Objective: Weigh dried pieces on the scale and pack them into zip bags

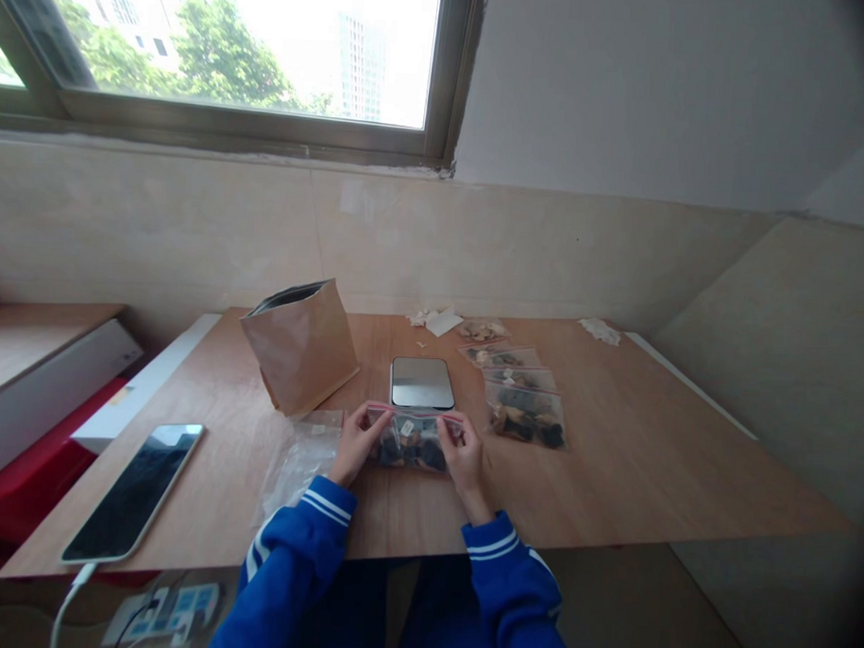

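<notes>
A clear zip-lock bag point(414, 448) with a red seal strip and dark and brown dried pieces inside lies in front of me. My left hand point(361, 440) pinches its top edge at the left end. At the right end, my right hand point(464, 453) grips the same strip between thumb and fingers. A small white label shows through the plastic. Just behind the bag is a flat scale point(422, 382) with a shiny top. Beside my left hand lie flat clear bags point(301, 461), which look unfilled.
An open brown paper pouch point(307, 348) stands at the back left. Several filled zip-lock bags point(526, 417) overlap at the right. A phone point(135, 493) with a charging cable point(72, 595) lies at the left edge. Paper scraps point(442, 322) lie by the wall.
</notes>
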Tool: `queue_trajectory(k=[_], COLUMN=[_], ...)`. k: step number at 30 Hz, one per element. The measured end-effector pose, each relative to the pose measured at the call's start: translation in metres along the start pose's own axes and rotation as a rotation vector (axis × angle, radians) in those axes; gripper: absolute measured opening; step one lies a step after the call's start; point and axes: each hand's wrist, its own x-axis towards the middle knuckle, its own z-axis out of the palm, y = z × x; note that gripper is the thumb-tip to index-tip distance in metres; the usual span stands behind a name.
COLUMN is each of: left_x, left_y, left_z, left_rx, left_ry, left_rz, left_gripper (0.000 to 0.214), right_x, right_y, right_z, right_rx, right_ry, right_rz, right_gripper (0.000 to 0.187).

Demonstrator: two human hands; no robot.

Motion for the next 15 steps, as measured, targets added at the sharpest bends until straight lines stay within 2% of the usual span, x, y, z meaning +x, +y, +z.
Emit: queue_trajectory(k=[6,15], left_x=[0.001,0.002], left_y=[0.004,-0.001], left_z=[0.0,-0.004], left_rx=[-0.039,0.028], left_ry=[0.046,0.041], left_rz=[0.005,0.005], left_gripper=[0.028,0.029], right_x=[-0.002,0.0], right_y=[-0.007,-0.014], right_z=[0.005,0.003], right_rx=[0.069,0.053], right_ry=[-0.01,0.018], right_rz=[0.051,0.036], right_gripper=[0.024,0.022])
